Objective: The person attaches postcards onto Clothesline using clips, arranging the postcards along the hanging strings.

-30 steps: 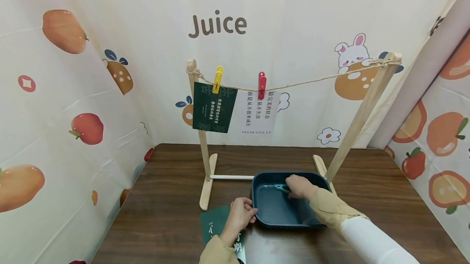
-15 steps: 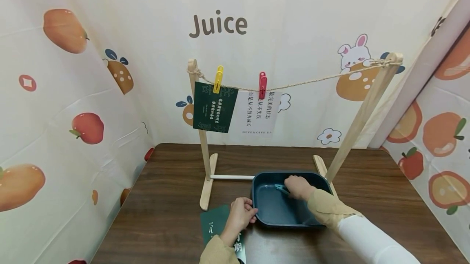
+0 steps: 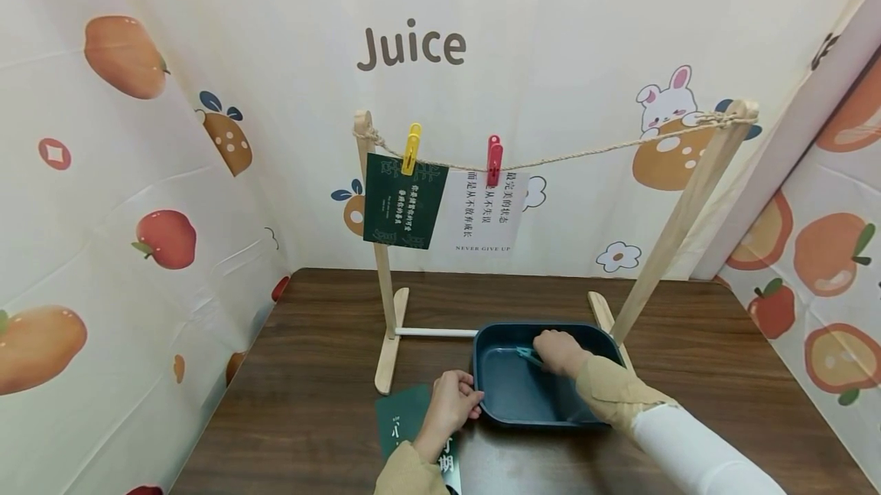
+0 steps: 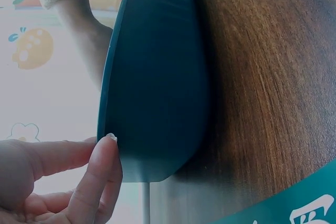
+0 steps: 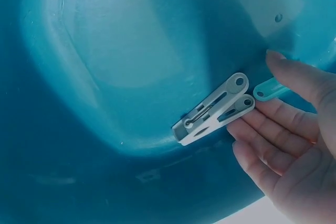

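Note:
A dark blue tray stands on the table, its left rim pinched between the thumb and fingers of my left hand. Inside the tray is my right hand, beside a teal clothespin. The right wrist view shows a pale grey clothespin on the tray floor, its handle end against my fingertips. Part of a second, teal clothespin shows between my spread thumb and fingers. A green card lies partly under my left hand and forearm.
A wooden stand with a sagging string rises behind the tray. A yellow clothespin holds a dark green card there, and a red clothespin holds a white card. A white crossbar runs behind the tray.
My right hand has shifted very slightly left inside the tray, and the teal clothespin beside it is turned a little. My left hand stays on the rim.

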`<action>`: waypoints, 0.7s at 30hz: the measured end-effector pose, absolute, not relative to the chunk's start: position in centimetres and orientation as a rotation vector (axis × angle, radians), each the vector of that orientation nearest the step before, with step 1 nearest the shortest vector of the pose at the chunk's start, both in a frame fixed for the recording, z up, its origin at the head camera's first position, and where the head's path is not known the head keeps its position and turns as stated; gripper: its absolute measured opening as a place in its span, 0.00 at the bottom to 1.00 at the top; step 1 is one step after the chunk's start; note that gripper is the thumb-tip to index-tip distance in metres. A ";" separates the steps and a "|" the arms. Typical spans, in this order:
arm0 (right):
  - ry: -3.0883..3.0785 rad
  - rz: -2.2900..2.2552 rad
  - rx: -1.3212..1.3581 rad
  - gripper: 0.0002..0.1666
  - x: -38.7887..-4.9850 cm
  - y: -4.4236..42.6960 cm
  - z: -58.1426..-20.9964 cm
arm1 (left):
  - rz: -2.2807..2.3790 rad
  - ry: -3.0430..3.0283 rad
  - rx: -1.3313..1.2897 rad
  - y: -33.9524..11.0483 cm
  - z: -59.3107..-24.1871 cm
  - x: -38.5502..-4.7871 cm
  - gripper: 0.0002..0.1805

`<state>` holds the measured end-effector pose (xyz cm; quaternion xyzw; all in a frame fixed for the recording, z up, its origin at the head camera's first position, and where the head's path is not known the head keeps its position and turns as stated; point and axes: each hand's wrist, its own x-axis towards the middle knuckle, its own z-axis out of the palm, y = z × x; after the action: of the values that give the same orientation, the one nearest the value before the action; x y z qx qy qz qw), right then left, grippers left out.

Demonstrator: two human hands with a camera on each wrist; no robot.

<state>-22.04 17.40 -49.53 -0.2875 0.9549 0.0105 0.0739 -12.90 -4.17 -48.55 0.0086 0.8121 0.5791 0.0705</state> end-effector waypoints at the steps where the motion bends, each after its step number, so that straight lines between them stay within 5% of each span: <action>1: 2.865 0.031 -0.863 0.12 -22.0 17.4 -49.5 | 1.741 2.442 0.026 -4.2 -48.5 -12.9 0.09; 21: 2.833 -0.195 -0.804 0.10 -22.0 18.3 -48.0 | 1.724 2.452 -0.003 -4.1 -48.6 -12.9 0.09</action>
<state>-22.02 18.35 -47.98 -0.2712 0.9556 -0.0657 0.0948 -12.91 -4.07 -48.61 -0.0009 0.8158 0.5738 0.0721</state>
